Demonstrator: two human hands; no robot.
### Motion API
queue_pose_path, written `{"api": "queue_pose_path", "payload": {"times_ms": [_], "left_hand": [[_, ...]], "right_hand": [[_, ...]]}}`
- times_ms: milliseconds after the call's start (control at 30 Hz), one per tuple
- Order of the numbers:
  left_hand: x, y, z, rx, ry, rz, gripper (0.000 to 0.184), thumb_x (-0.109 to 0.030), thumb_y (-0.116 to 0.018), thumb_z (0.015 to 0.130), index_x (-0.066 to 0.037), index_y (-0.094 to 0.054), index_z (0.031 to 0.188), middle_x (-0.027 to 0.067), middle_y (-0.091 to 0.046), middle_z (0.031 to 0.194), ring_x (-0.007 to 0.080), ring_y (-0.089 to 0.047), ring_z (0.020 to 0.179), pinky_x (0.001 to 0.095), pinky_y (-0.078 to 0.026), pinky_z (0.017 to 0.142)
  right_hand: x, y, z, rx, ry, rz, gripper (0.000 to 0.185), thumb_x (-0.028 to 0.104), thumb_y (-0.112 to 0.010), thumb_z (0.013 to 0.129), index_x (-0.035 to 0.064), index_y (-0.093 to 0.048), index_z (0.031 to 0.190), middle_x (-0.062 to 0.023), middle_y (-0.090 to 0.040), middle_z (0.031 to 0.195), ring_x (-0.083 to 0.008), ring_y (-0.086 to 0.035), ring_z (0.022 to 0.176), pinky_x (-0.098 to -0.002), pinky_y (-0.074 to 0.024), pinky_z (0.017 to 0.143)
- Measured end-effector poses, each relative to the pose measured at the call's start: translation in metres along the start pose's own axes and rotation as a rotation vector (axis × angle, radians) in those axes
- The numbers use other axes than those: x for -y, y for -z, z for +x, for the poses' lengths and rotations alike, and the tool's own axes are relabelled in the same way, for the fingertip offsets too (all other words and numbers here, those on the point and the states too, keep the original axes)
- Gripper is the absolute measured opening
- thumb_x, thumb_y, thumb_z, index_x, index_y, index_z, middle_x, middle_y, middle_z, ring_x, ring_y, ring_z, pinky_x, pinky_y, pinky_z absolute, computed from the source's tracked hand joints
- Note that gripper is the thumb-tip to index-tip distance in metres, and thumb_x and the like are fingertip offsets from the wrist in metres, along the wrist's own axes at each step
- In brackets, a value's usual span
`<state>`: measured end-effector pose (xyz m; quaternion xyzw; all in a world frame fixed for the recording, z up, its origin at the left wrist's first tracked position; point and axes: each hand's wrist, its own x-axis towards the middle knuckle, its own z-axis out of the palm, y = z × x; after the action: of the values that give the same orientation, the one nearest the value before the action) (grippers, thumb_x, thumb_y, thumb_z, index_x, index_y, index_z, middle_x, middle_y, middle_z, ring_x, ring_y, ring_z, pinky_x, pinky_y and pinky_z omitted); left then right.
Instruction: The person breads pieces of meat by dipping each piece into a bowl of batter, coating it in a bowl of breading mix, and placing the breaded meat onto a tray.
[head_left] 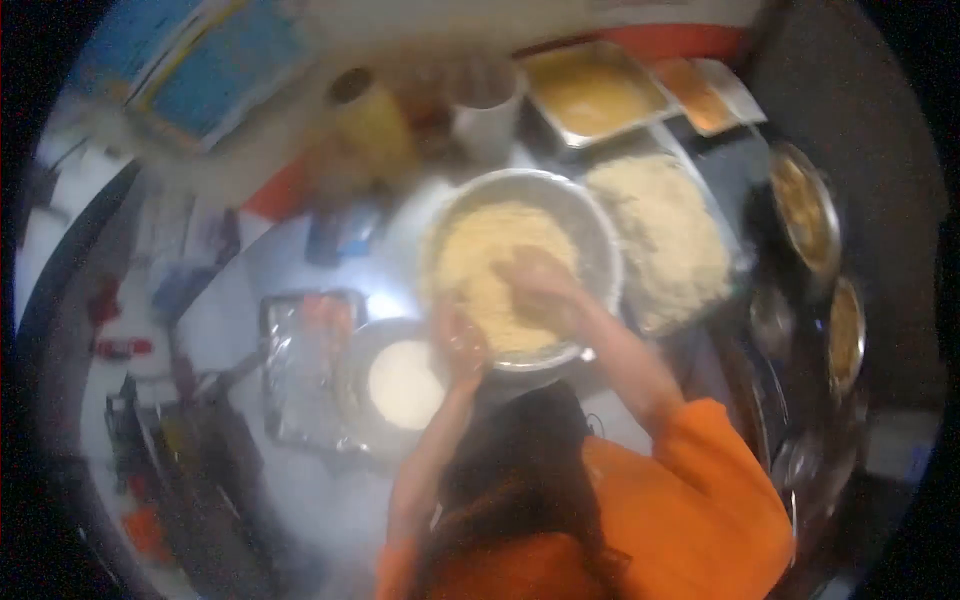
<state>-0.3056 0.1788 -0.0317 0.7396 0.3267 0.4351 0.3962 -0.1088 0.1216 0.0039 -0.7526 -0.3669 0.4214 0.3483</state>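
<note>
A large round metal bowl (603, 235) holds a pale yellow, crumbly mass (490, 235) that looks like breadcrumbs or coarse flour. My right hand (542, 282) reaches over the near right rim, its fingers down in the crumbs and partly hidden. My left hand (462, 338) is at the bowl's lower left side, by the rim; whether it grips the edge or touches the crumbs is too blurred to tell. Left of it stands a smaller bowl (352, 385) with a smooth white substance (405, 385) inside.
To the right, a tray (722, 235) is heaped with pale crumbs. Behind it are a metal pan (570, 130) of yellow food and an orange-filled container (705, 105). A clear-wrapped tray (290, 400) lies left. Round dishes (825, 245) line the far right; a white container (485, 115) stands behind.
</note>
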Motion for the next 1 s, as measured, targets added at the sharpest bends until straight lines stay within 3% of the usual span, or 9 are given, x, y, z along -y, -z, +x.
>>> {"api": "queue_pose_path", "payload": {"times_ms": [33, 133, 267, 333, 500, 633, 833, 900, 1000], "left_hand": [[-0.020, 0.002, 0.011, -0.015, -0.073, -0.005, 0.042, -0.010, -0.057, 0.095, 0.001, -0.049, 0.135, 0.0098, -0.063, 0.111, 0.0185, -0.060, 0.095, 0.0311, -0.050, 0.084], [0.001, 0.007, -0.006, 0.033, 0.122, -0.111, 0.047, -0.005, -0.053, 0.091, 0.002, -0.048, 0.137, 0.0154, -0.059, 0.126, 0.0229, -0.060, 0.102, 0.0366, -0.048, 0.091], [-0.011, 0.012, -0.004, 0.028, 0.354, -0.586, 0.057, 0.004, -0.054, 0.084, 0.001, -0.045, 0.140, 0.0146, -0.060, 0.129, 0.0129, -0.059, 0.088, 0.0296, -0.052, 0.077], [-0.017, 0.011, 0.012, -0.046, 0.020, -0.377, 0.058, 0.002, -0.054, 0.084, 0.000, -0.043, 0.141, 0.0131, -0.060, 0.128, 0.0058, -0.053, 0.075, 0.0230, -0.051, 0.064], [-0.035, 0.021, 0.022, -0.043, 0.210, -0.455, 0.054, -0.008, -0.055, 0.088, -0.002, -0.044, 0.141, 0.0148, -0.056, 0.134, 0.0167, -0.058, 0.099, 0.0338, -0.051, 0.085], [-0.054, 0.039, 0.040, -0.093, 0.145, -0.502, 0.046, -0.013, -0.057, 0.092, -0.002, -0.049, 0.136, 0.0144, -0.056, 0.131, 0.0269, -0.052, 0.122, 0.0401, -0.043, 0.101], [-0.009, 0.103, 0.047, -0.169, 0.201, -0.267, 0.044, -0.015, -0.059, 0.093, -0.001, -0.051, 0.134, 0.0147, -0.057, 0.130, 0.0271, -0.055, 0.120, 0.0395, -0.046, 0.101], [-0.011, 0.117, 0.061, -0.160, 0.202, -0.249, 0.045, -0.016, -0.060, 0.093, 0.000, -0.052, 0.134, 0.0147, -0.057, 0.131, 0.0270, -0.056, 0.119, 0.0393, -0.046, 0.100], [-0.012, 0.151, 0.077, -0.167, 0.180, -0.199, 0.046, -0.017, -0.061, 0.093, 0.000, -0.052, 0.134, 0.0148, -0.057, 0.131, 0.0268, -0.056, 0.119, 0.0390, -0.048, 0.100]], "right_hand": [[-0.023, 0.001, 0.007, 0.044, -0.011, 0.042, 0.066, 0.036, -0.062, 0.092, 0.0040, -0.034, 0.142, -0.0234, -0.044, 0.140, -0.0324, -0.052, 0.124, -0.0385, -0.0495, 0.097], [0.004, 0.019, -0.006, -0.056, -0.221, 0.112, 0.076, 0.030, -0.058, 0.099, 0.0033, -0.014, 0.155, -0.0208, -0.033, 0.153, -0.0276, -0.044, 0.136, -0.0342, -0.0436, 0.109], [-0.043, 0.055, -0.027, -0.233, -0.032, 0.584, 0.067, 0.036, -0.058, 0.100, -0.0013, -0.029, 0.147, -0.0151, -0.050, 0.141, -0.0220, -0.048, 0.131, -0.0352, -0.0445, 0.107], [-0.049, 0.085, -0.046, -0.360, 0.078, 0.328, 0.055, 0.033, -0.059, 0.100, -0.0003, -0.042, 0.140, -0.0121, -0.054, 0.138, -0.0200, -0.051, 0.127, -0.0343, -0.0459, 0.104], [-0.144, 0.190, -0.071, -0.682, 0.177, 0.447, 0.042, 0.032, -0.060, 0.099, 0.0016, -0.058, 0.128, -0.0087, -0.060, 0.128, -0.0184, -0.058, 0.112, -0.0299, -0.0466, 0.097], [-0.081, 0.216, -0.099, -0.860, -0.122, 0.362, 0.040, 0.035, -0.058, 0.100, 0.0018, -0.062, 0.123, -0.0087, -0.066, 0.115, -0.0179, -0.062, 0.100, -0.0298, -0.0490, 0.086], [-0.094, 0.238, -0.104, -1.111, -0.344, -0.509, 0.052, 0.047, -0.068, 0.087, -0.0042, -0.070, 0.096, -0.0222, -0.070, 0.087, -0.0311, -0.066, 0.081, -0.0484, -0.0496, 0.072], [-0.018, 0.218, -0.114, -1.090, -0.448, -0.538, 0.052, 0.046, -0.065, 0.089, -0.0044, -0.067, 0.101, -0.0295, -0.067, 0.093, -0.0413, -0.067, 0.091, -0.0522, -0.0513, 0.079], [-0.056, 0.227, -0.092, -1.088, -0.368, -0.674, 0.053, 0.048, -0.058, 0.093, -0.0036, -0.066, 0.105, -0.0264, -0.069, 0.096, -0.0432, -0.067, 0.093, -0.0506, -0.0512, 0.088]]}}
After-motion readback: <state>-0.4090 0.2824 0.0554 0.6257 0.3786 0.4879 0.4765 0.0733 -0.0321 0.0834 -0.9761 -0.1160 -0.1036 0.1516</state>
